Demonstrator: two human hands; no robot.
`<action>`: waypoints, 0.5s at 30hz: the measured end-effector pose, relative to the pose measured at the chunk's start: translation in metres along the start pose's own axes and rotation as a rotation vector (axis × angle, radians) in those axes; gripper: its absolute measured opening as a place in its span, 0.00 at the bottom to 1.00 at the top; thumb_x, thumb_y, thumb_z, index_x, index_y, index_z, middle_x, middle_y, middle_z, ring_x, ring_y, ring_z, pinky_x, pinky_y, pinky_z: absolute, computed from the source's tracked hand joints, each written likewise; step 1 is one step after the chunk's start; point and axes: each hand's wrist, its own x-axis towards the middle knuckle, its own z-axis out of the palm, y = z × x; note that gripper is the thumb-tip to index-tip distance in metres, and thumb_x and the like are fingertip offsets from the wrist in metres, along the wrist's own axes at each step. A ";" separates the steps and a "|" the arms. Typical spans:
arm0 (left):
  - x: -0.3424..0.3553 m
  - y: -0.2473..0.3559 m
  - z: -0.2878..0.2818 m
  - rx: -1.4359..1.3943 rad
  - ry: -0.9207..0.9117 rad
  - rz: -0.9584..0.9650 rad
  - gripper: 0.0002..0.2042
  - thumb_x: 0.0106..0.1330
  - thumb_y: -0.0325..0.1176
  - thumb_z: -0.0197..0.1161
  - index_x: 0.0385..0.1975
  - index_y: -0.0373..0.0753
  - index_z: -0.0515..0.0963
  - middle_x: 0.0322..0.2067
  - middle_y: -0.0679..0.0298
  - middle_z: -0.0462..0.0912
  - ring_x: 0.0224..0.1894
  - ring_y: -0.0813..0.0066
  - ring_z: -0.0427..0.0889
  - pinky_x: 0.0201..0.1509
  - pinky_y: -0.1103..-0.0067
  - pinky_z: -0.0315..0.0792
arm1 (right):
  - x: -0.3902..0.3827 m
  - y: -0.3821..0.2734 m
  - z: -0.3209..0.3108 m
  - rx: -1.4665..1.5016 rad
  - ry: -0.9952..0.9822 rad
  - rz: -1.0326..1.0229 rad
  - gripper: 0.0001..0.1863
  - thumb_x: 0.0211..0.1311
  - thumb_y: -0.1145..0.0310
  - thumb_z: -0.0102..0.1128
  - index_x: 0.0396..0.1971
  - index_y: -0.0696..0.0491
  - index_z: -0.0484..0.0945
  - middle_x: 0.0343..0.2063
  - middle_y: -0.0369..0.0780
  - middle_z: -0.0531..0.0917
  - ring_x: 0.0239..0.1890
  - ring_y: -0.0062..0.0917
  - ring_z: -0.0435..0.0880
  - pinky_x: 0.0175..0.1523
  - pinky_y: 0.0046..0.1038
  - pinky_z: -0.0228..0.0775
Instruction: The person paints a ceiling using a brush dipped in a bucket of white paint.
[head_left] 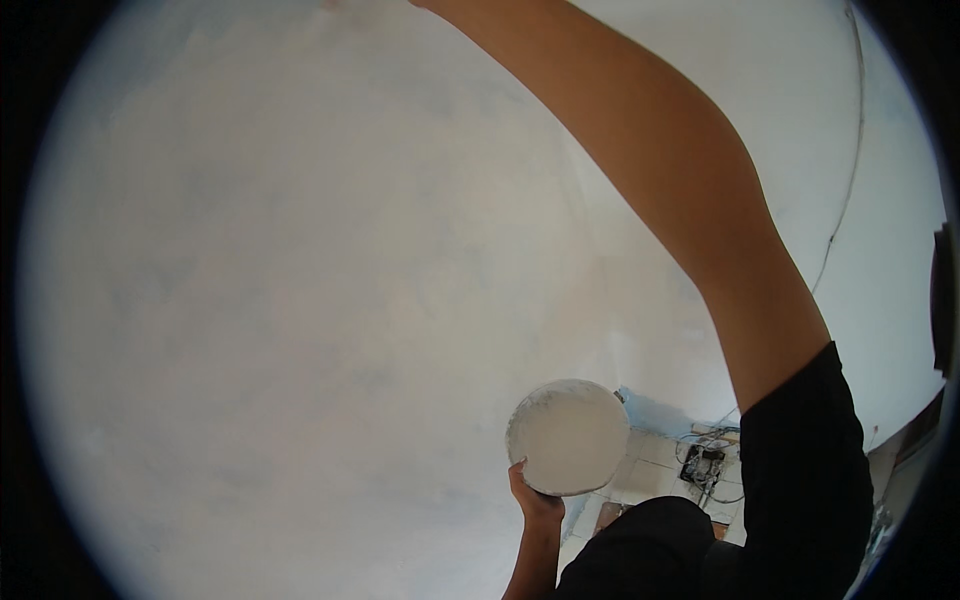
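My left hand (537,501) grips the edge of a round, shallow-looking container (540,396), its thumb over the rim. Pale grey matter, smooth on top, fills the container, and smears coat its inner edge. What this matter is I cannot tell. Bare below a black sleeve, my right arm (690,170) stretches up and across to the top edge of the picture. Beyond the wrist my right hand is out of the picture, along with anything it may hold. A large whitish wall (300,300) with patchy grey areas fills the left and middle.
A thin cable (853,150) runs down the white wall at the right. Below, on the tiled floor (640,483), lies a black box-like item (703,465) among tangled wires. A blue patch (655,412) shows low on the wall. Black clothing (650,550) covers part of the floor.
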 end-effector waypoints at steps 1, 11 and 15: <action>0.000 0.004 -0.004 -0.002 0.010 0.009 0.23 0.55 0.44 0.44 0.47 0.37 0.67 0.44 0.61 0.73 0.49 0.67 0.71 0.51 0.73 0.65 | -0.021 -0.037 -0.009 0.366 -0.104 0.253 0.11 0.53 0.67 0.53 0.22 0.61 0.67 0.18 0.44 0.75 0.19 0.29 0.78 0.21 0.30 0.73; 0.000 0.010 -0.016 0.026 -0.027 -0.030 0.21 0.56 0.45 0.44 0.44 0.37 0.70 0.41 0.61 0.75 0.46 0.67 0.73 0.49 0.74 0.66 | -0.139 0.188 -0.123 0.468 0.044 0.576 0.09 0.54 0.70 0.55 0.26 0.61 0.73 0.22 0.44 0.79 0.21 0.28 0.80 0.26 0.28 0.76; -0.004 0.019 -0.016 0.066 0.022 -0.082 0.22 0.55 0.44 0.47 0.46 0.36 0.68 0.42 0.59 0.74 0.47 0.65 0.71 0.52 0.72 0.64 | -0.130 0.218 -0.172 0.107 0.049 0.664 0.11 0.51 0.67 0.54 0.22 0.61 0.74 0.13 0.43 0.77 0.14 0.29 0.78 0.22 0.28 0.74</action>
